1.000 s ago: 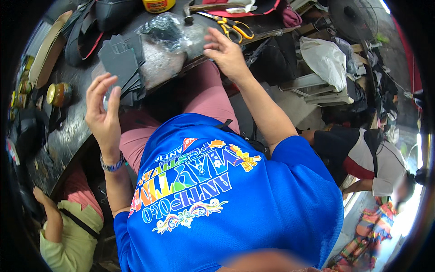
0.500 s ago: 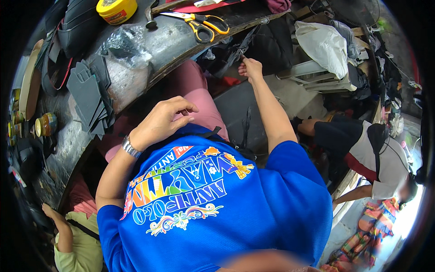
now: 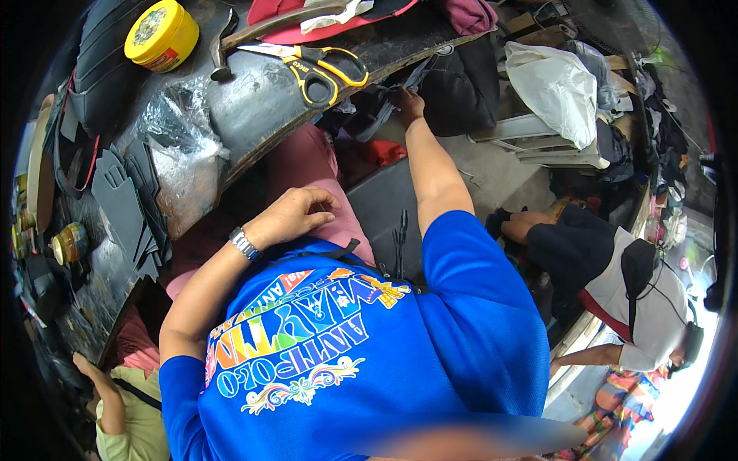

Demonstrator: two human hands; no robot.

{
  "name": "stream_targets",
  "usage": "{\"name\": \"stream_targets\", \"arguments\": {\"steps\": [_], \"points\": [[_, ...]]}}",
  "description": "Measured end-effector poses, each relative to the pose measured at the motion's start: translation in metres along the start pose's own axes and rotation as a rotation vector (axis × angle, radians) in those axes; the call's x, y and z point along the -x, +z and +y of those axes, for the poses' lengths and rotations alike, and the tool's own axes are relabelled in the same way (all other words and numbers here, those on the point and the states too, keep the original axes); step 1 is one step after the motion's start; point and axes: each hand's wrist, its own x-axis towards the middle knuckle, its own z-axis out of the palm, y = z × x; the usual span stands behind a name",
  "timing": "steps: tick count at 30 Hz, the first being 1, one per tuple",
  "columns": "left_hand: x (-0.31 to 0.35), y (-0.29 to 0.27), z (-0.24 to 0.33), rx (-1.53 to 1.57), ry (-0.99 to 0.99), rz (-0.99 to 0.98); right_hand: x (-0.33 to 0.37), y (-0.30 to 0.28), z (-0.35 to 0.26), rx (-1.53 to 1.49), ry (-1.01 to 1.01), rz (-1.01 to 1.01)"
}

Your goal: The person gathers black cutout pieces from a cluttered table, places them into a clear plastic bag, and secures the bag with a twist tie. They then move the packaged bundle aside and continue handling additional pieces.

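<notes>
My left hand, with a metal watch on its wrist, rests over my lap near the pink trouser leg. Its fingers curve loosely, thumb and forefinger apart, with nothing between them. My right arm stretches forward past the table edge. At its end my right hand is closed in shadow among dark hanging strips and plastic, beside a black bag. What its fingers hold is too dark to make out. Scissors with black and orange handles lie at the table edge, and a hammer lies behind them.
On the dark table are a yellow tub, clear plastic, grey cut pieces and a jar. A white sack lies on a stool at right. Another person bends at right; someone else is lower left.
My right hand has gone farther in under the table edge, into shadow. The left hand stays over my lap. The whole view has shifted, and the person at right has moved slightly.
</notes>
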Motion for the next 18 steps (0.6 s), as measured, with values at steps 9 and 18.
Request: {"name": "stream_targets", "arguments": {"steps": [9,18], "points": [[-0.047,-0.004,-0.037,0.336,-0.18,0.071,0.098,-0.008,-0.03,0.174,0.041,-0.075],[-0.083,-0.002,-0.062,0.521,-0.194,0.122,0.141,-0.005,-0.032,0.66,-0.114,-0.124]]}}
